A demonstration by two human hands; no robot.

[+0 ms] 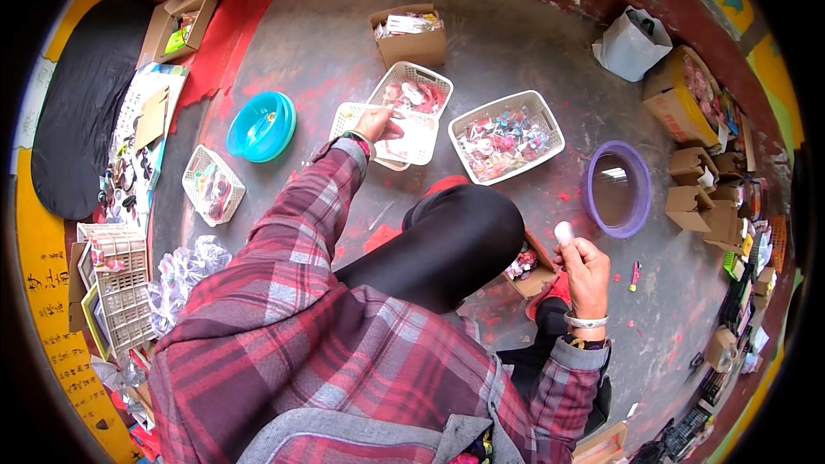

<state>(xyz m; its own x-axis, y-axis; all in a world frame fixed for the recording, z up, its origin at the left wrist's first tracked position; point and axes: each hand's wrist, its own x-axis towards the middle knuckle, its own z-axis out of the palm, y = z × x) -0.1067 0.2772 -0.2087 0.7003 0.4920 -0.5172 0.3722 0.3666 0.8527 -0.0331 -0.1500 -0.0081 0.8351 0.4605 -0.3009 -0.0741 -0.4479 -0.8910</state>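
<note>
My right hand (586,273) is raised beside my bent knee, its thumb and fingers pinching a small round white object (564,231). What exactly that object is cannot be made out. My left hand (375,126) stretches forward over a low white plastic basket (340,113) with pale contents. Its fingers are bent together and point down into the basket; anything between them is too small to tell. Just behind, another white basket (446,79) holds pink and red pieces. To the right, a larger white basket (560,118) is filled with many small colourful wrapped pieces.
Turquoise basins (249,153) and a small white basket (191,174) stand at the left. A purple basin (646,193) of water is at the right. Beyond the baskets is a cardboard box (421,52); another box (540,278) sits beside my knee. Boxes and goods line both sides.
</note>
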